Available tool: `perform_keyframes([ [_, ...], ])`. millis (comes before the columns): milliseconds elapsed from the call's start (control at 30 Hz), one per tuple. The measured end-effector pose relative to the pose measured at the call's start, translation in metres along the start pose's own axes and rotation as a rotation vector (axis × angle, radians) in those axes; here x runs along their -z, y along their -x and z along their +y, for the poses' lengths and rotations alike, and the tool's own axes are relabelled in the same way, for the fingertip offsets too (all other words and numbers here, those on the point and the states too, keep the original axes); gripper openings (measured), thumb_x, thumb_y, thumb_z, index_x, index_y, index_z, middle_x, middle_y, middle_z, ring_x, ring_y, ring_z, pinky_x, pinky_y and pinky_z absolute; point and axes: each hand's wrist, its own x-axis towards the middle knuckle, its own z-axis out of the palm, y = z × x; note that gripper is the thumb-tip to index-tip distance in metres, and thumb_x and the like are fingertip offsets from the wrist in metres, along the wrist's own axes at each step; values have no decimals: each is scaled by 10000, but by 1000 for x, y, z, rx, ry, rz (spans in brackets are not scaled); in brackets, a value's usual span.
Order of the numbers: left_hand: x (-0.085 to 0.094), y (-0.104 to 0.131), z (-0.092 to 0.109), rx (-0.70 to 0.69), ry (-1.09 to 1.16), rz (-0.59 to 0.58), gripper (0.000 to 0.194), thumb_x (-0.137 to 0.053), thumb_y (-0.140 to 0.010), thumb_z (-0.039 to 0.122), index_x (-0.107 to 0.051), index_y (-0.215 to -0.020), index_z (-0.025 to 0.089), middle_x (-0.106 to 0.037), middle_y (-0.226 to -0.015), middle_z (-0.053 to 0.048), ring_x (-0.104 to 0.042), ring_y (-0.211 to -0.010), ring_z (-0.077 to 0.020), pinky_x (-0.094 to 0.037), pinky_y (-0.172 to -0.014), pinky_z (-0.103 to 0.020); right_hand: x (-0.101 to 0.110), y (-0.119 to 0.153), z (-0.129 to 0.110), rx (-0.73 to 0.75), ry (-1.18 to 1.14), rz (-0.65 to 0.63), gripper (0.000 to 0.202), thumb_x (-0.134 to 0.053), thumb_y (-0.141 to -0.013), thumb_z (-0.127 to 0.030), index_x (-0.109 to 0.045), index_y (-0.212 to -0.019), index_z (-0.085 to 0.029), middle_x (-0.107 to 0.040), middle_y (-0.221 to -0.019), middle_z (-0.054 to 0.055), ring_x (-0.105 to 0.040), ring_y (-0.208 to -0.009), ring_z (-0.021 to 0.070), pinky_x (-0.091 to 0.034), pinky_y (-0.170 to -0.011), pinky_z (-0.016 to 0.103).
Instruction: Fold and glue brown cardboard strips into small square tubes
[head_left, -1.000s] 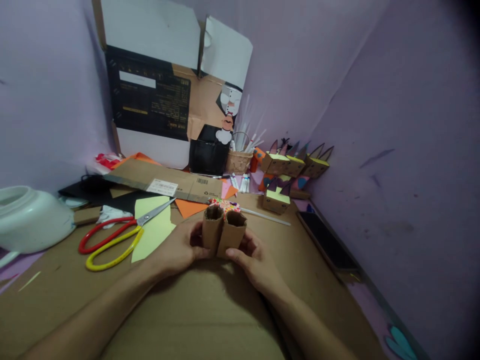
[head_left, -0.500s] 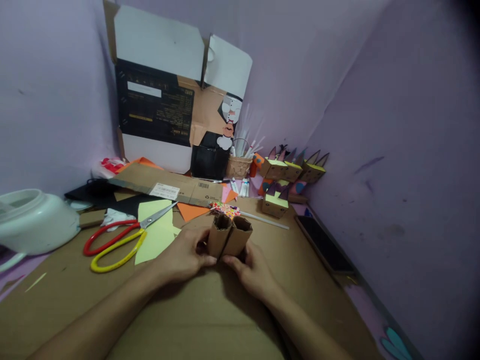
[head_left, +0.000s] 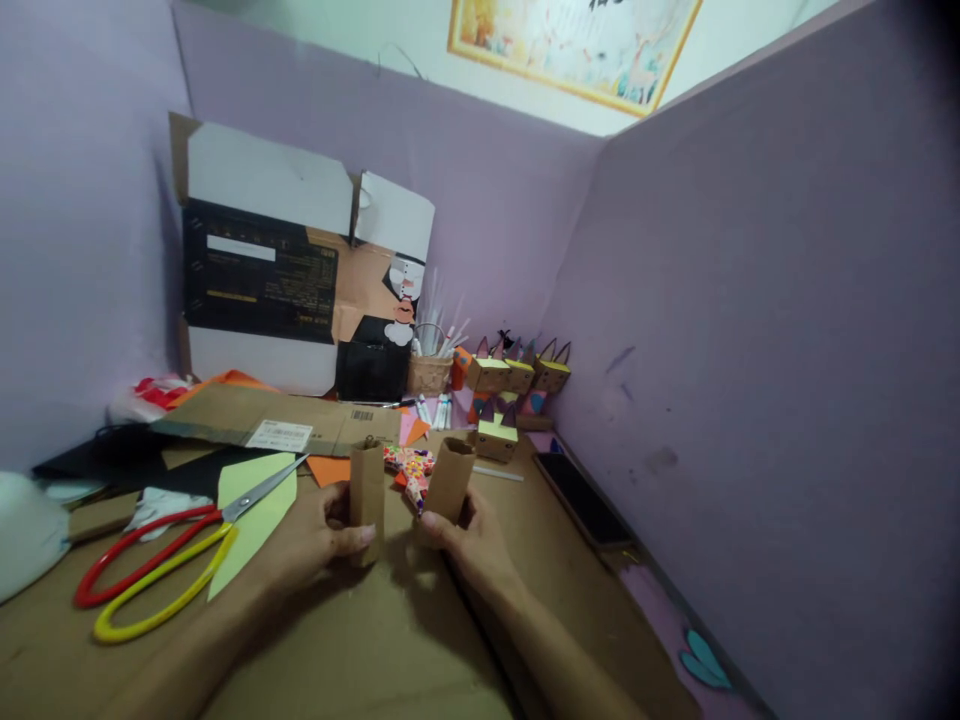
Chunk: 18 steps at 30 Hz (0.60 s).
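Observation:
Two cardboard tubes stand apart over the cardboard-covered table [head_left: 375, 640], their hollow tops facing up. My left hand [head_left: 311, 545] is closed around the left cardboard tube [head_left: 367, 490], which is nearly upright, thumb across its front. In my right hand [head_left: 476, 540] is the right cardboard tube [head_left: 450, 475], tilted a little to the right, with the thumb near its lower front. Between and behind the tubes lies a colourful patterned piece [head_left: 411, 465]. Left of my left hand, scissors [head_left: 169, 560] with red and yellow handles rest partly on pale green paper [head_left: 247, 490].
A flattened box [head_left: 262, 270] leans on the back wall. Beside it stand a basket of white sticks [head_left: 431, 372] and several small cardboard figures with pointed ears [head_left: 496, 436]. A phone [head_left: 589, 500] lies along the right edge. A white pot [head_left: 30, 535] is at far left.
The two tubes were side by side, touching or almost so; now my hands have moved them apart. The camera view has tilted up and turned right, bringing a framed picture into sight.

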Motion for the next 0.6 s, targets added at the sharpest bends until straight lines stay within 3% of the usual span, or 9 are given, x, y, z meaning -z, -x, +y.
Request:
perform_keyframes([
  [167, -5, 1, -6, -96, -147, 115, 499, -688, -636, 274, -545, -1086, 114, -669, -1035, -135, -618, -968, -308, -495, -776, -371, 24, -4, -10, 47, 68, 246, 264, -692, -597, -243, -610, -830, -150, -661, -759, 35, -593, -693, 192, -462, -621, 282],
  [333, -7, -19, 11, -192, -275, 177, 400, -634, -687, 290, -574, -1044, 119, -680, -974, -113, -637, -883, -273, -486, -759, -367, 64, 6, -14, -21, 213, 250, 320, -731, -523, -207, -627, -820, -146, -680, -767, 59, -610, -707, 238, -477, -636, 331],
  [433, -14, -53, 40, -233, -407, 203, 337, -672, -643, 258, -615, -951, 132, -677, -837, -66, -628, -771, -253, -480, -684, -358, 81, 14, -14, -29, 259, 288, 349, -740, -505, -218, -633, -830, -146, -694, -819, 85, -626, -774, 277, -488, -703, 381],
  [500, -24, -84, 56, -208, -346, 176, 365, -689, -637, 209, -602, -982, 128, -662, -853, -54, -618, -793, -235, -483, -675, -335, 86, 18, -9, -65, 241, 322, 345, -750, -490, -257, -634, -797, -149, -700, -801, 102, -637, -774, 299, -497, -706, 410],
  [600, -45, -136, 62, -150, -299, 173, 353, -670, -702, 192, -568, -1034, 125, -639, -901, -51, -610, -786, -194, -497, -656, -316, 87, 24, 3, -144, 173, 284, 302, -752, -509, -294, -642, -758, -162, -710, -766, 117, -659, -748, 313, -519, -684, 427],
])
